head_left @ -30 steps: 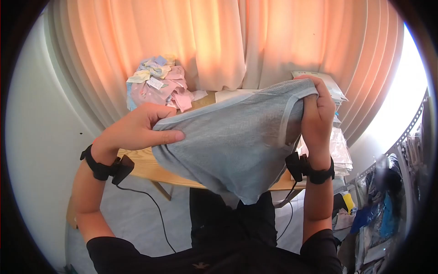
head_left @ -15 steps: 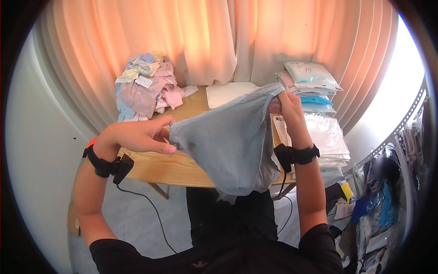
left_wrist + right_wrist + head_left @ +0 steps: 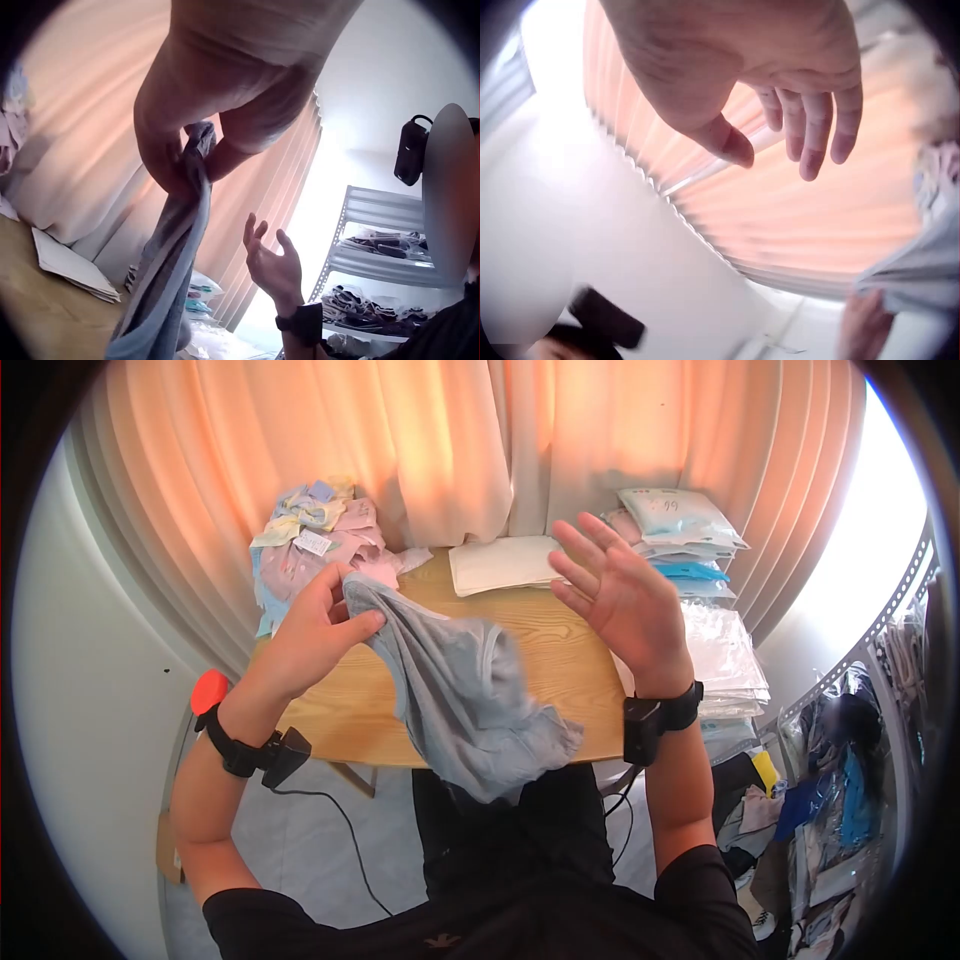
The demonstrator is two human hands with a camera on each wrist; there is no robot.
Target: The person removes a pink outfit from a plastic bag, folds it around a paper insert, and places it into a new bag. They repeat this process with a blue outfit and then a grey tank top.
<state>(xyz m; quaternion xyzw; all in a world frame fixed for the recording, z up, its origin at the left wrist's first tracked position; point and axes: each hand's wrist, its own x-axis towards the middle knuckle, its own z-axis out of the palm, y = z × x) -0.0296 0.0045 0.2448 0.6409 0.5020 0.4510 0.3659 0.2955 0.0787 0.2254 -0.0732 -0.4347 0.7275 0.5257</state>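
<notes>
A pair of grey briefs (image 3: 450, 690) hangs from my left hand (image 3: 300, 640), above the near side of the wooden table (image 3: 560, 660). Thumb and fingers pinch it at one edge, and the loose end droops toward my lap. In the left wrist view the briefs (image 3: 161, 277) fall in long folds below the pinching fingers. To the right of the cloth, my right hand (image 3: 635, 615) is raised with spread fingers and holds nothing. The right wrist view shows the same empty hand (image 3: 757, 67), its fingers relaxed and apart.
A heap of pastel clothes (image 3: 325, 550) lies at the table's back left. White flat sheets (image 3: 500, 565) sit at the back middle. On the right are stacked plastic-bagged packs (image 3: 685, 525) and clear-wrapped white packs (image 3: 720, 660). A metal rack with bagged garments (image 3: 830, 790) stands beyond.
My right hand has let go of the briefs and opened. The left hand has risen slightly with its hold, and the cloth has gone from stretched between both hands to hanging.
</notes>
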